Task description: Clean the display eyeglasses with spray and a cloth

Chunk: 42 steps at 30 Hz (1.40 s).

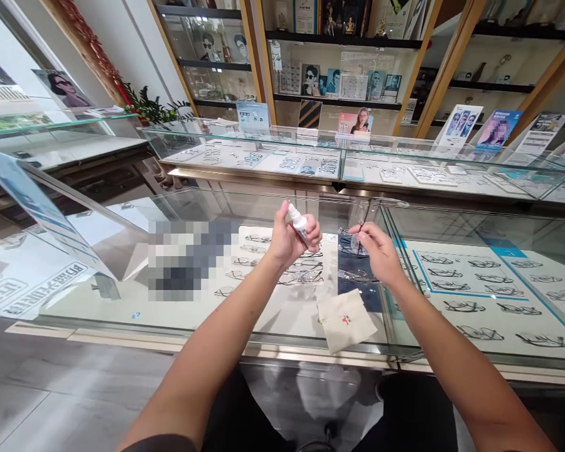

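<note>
My left hand (289, 242) is closed around a small white spray bottle (297, 222), held tilted above the glass counter (216, 314). My right hand (380, 251) pinches a pair of thin-framed glasses (355, 243) just to the right of the bottle, lenses toward the nozzle. A beige cleaning cloth (346, 320) with a small red mark lies on the glass top below both hands, near the front edge.
Rows of eyeglass frames (471, 276) lie on trays inside the case under the glass. A tilted blue sign (37, 213) stands at the left. A second glass counter (339, 160) and wall shelves with photos and leaflets fill the background.
</note>
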{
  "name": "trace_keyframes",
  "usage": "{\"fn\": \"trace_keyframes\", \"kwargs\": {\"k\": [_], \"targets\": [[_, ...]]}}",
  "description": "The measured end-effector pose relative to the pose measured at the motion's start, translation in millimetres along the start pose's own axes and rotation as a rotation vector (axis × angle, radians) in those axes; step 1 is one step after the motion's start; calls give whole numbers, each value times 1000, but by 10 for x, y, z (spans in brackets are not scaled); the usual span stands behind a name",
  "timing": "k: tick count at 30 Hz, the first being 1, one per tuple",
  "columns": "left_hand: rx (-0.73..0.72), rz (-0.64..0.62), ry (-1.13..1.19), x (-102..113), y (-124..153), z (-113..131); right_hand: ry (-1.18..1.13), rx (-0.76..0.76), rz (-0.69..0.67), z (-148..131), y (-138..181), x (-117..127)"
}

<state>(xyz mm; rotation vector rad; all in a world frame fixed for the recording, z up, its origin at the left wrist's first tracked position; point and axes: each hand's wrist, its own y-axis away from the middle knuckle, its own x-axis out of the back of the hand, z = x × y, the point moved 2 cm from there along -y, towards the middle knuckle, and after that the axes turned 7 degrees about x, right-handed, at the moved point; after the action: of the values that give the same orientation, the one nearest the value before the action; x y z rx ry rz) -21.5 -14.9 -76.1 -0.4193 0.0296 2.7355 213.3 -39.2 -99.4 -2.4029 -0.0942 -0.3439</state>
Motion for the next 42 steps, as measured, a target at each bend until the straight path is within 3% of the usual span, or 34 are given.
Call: {"fn": "trace_keyframes", "kwargs": {"k": [4, 8, 15, 24, 29, 37, 42], "targets": [[136, -134, 2, -93, 26, -92, -93, -72, -119, -6, 48, -93], [179, -199, -14, -77, -24, -151, -170, -110, -174, -27, 74, -141], [62, 77, -302, -54, -112, -334, -229, -148, -265, -89, 71, -167], [55, 104, -398, -45, -91, -356, -339, -149, -333, -68, 103, -231], [37, 45, -401, -41, -86, -375, -400, -153, -303, -47, 94, -225], [-13, -55, -620, -126, -41, -425, -528, -253, -86, 69, 38, -176], [-26, -110, -674, -182, -2, -442, -576, -273, -48, 80, 25, -188]]}}
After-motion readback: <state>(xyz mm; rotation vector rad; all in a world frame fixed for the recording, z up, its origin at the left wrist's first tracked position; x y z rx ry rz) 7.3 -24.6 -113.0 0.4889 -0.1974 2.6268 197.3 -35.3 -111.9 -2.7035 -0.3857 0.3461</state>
